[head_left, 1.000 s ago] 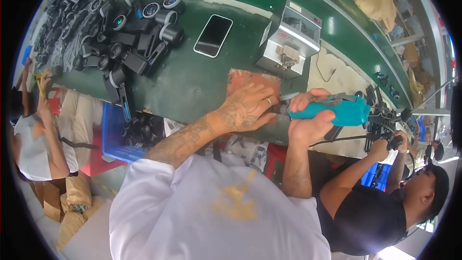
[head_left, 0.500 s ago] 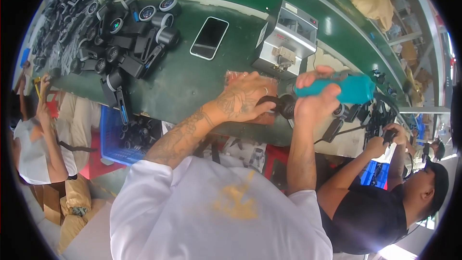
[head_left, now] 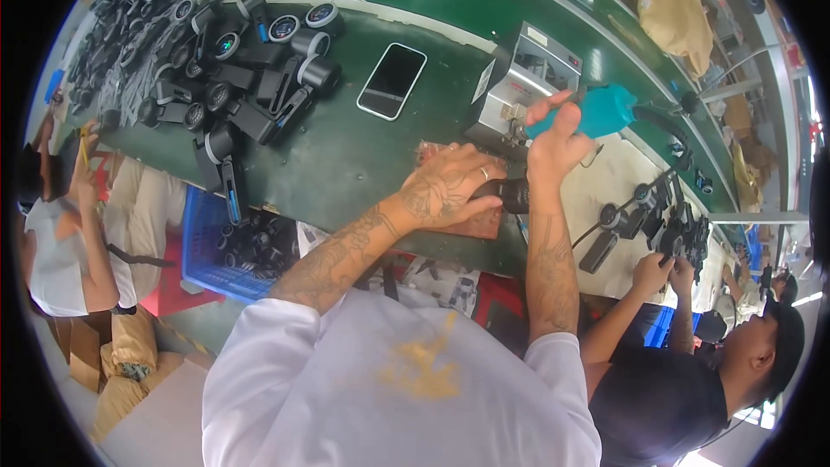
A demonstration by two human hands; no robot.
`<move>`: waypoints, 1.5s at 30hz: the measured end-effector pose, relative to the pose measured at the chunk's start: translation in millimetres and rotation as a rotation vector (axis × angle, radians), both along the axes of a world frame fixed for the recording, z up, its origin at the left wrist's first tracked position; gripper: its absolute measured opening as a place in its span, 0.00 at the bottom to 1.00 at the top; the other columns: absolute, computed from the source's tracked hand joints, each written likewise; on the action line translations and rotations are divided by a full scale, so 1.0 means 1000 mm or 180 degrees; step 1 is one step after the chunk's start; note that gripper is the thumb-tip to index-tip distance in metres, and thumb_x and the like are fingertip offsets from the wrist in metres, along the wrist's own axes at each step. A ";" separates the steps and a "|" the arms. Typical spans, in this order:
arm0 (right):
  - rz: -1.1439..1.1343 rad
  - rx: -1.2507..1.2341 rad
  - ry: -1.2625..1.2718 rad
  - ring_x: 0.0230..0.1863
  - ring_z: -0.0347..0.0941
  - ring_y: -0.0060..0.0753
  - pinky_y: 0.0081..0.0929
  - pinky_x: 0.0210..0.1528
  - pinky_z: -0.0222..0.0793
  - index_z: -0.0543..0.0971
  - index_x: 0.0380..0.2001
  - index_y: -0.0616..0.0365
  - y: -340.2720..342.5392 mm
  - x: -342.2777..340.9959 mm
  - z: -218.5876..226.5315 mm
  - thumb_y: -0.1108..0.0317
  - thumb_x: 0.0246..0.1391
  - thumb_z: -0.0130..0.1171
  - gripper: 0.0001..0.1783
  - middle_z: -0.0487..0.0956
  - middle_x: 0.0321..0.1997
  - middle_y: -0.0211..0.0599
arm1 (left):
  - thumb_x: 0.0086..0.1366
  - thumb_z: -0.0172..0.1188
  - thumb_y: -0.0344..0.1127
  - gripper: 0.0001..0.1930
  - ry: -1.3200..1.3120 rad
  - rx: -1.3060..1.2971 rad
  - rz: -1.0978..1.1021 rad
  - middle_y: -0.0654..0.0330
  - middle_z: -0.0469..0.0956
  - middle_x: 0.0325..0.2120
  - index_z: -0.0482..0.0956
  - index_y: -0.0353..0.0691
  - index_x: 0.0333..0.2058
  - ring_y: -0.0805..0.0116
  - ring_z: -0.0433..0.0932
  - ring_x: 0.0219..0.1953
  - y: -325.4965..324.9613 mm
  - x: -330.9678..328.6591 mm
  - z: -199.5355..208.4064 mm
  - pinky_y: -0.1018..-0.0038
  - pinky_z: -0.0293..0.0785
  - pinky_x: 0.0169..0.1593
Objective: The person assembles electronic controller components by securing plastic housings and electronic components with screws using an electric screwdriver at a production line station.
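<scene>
Gripping a teal power screwdriver [head_left: 609,111], the right hand [head_left: 558,145] wraps around it, just beside the silver machine [head_left: 538,65]. Nearer and to the left, the left hand [head_left: 451,190] pinches a black part [head_left: 513,196] at the right side of a reddish board [head_left: 481,225].

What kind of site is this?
Probably a factory assembly line: a heap of similar black devices, a teal handheld tool in the right hand, and a co-worker alongside.
</scene>
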State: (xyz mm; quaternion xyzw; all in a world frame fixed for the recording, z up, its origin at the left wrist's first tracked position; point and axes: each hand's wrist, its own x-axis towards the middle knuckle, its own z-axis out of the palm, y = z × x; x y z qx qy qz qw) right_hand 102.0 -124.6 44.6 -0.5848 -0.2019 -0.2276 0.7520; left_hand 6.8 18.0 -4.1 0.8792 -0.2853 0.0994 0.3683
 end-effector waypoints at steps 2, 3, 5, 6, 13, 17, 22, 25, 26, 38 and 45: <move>-0.0024 -0.0043 0.0203 0.24 0.72 0.26 0.24 0.27 0.67 0.73 0.37 0.63 0.002 -0.005 0.005 0.48 0.64 0.59 0.24 0.73 0.22 0.32 | 0.65 0.60 0.50 0.21 0.0057 -0.0052 0.0014 0.59 0.75 0.54 0.76 0.45 0.52 0.55 0.71 0.56 0.001 0.001 -0.007 0.55 0.65 0.62; -0.0018 -0.0089 0.0406 0.23 0.71 0.26 0.24 0.27 0.67 0.73 0.37 0.63 0.004 -0.009 0.009 0.48 0.65 0.59 0.24 0.73 0.22 0.32 | 0.66 0.60 0.50 0.22 0.0114 -0.0106 0.0058 0.59 0.75 0.54 0.76 0.45 0.52 0.54 0.71 0.57 0.002 0.000 -0.010 0.54 0.64 0.64; -0.0090 -0.0094 0.0645 0.23 0.71 0.26 0.24 0.26 0.67 0.74 0.38 0.64 -0.001 -0.026 0.013 0.48 0.64 0.58 0.25 0.73 0.22 0.32 | 0.64 0.62 0.49 0.21 0.0015 -0.0125 0.0119 0.59 0.77 0.52 0.77 0.45 0.52 0.55 0.72 0.54 0.002 0.000 -0.011 0.56 0.66 0.61; -0.0156 -0.0099 0.0877 0.23 0.71 0.27 0.24 0.26 0.67 0.74 0.39 0.65 -0.004 -0.035 0.013 0.47 0.64 0.58 0.26 0.73 0.21 0.32 | 0.63 0.64 0.48 0.21 -0.0091 -0.0145 0.0188 0.59 0.79 0.49 0.78 0.46 0.52 0.56 0.73 0.51 0.002 -0.001 -0.011 0.59 0.68 0.58; -0.0001 -0.0049 0.0592 0.23 0.71 0.27 0.24 0.26 0.67 0.75 0.41 0.66 -0.017 -0.058 0.010 0.47 0.64 0.59 0.27 0.74 0.23 0.33 | 0.67 0.58 0.51 0.23 0.0398 0.0019 0.0044 0.61 0.73 0.58 0.74 0.45 0.55 0.55 0.69 0.60 0.002 -0.001 -0.004 0.53 0.60 0.67; 0.0078 -0.0071 0.0656 0.24 0.71 0.27 0.25 0.27 0.68 0.74 0.41 0.66 -0.018 -0.056 0.001 0.47 0.63 0.61 0.27 0.74 0.24 0.33 | 0.67 0.58 0.51 0.23 0.0523 0.0085 0.0015 0.60 0.73 0.59 0.74 0.45 0.55 0.56 0.68 0.61 0.003 -0.002 0.000 0.53 0.61 0.67; 0.0145 0.0087 0.0672 0.24 0.71 0.28 0.27 0.28 0.69 0.72 0.38 0.65 -0.020 -0.055 -0.015 0.47 0.62 0.62 0.27 0.73 0.24 0.35 | 0.67 0.57 0.51 0.23 0.0503 0.0165 -0.0005 0.60 0.72 0.58 0.74 0.45 0.55 0.56 0.67 0.61 0.002 -0.003 0.000 0.53 0.60 0.67; 0.0022 -0.0237 0.0625 0.24 0.67 0.31 0.30 0.29 0.68 0.70 0.35 0.65 -0.019 -0.054 -0.016 0.46 0.68 0.52 0.27 0.70 0.23 0.37 | 0.68 0.57 0.51 0.22 0.0382 0.0242 0.0034 0.59 0.72 0.57 0.73 0.44 0.54 0.55 0.67 0.61 0.000 -0.002 -0.002 0.52 0.60 0.67; 0.0037 -0.0222 0.0610 0.24 0.67 0.31 0.31 0.29 0.68 0.70 0.35 0.65 -0.019 -0.055 -0.016 0.47 0.68 0.52 0.26 0.70 0.23 0.37 | 0.68 0.56 0.51 0.22 0.0372 0.0244 0.0018 0.59 0.73 0.57 0.73 0.45 0.54 0.54 0.67 0.61 0.000 -0.001 -0.003 0.51 0.60 0.67; -0.0235 -0.0257 0.0411 0.23 0.72 0.26 0.24 0.26 0.67 0.73 0.40 0.64 -0.005 -0.023 0.013 0.50 0.66 0.57 0.23 0.74 0.23 0.32 | 0.69 0.55 0.49 0.20 0.0126 0.0092 0.0160 0.54 0.73 0.55 0.73 0.43 0.53 0.49 0.69 0.60 0.000 -0.004 -0.015 0.49 0.61 0.65; -0.0143 -0.0194 0.0149 0.24 0.72 0.28 0.25 0.27 0.68 0.73 0.38 0.63 0.003 0.001 -0.003 0.50 0.67 0.55 0.22 0.73 0.23 0.33 | 0.68 0.54 0.42 0.16 0.0090 -0.0043 0.0102 0.55 0.75 0.51 0.74 0.42 0.50 0.50 0.70 0.56 0.001 -0.005 -0.004 0.50 0.64 0.62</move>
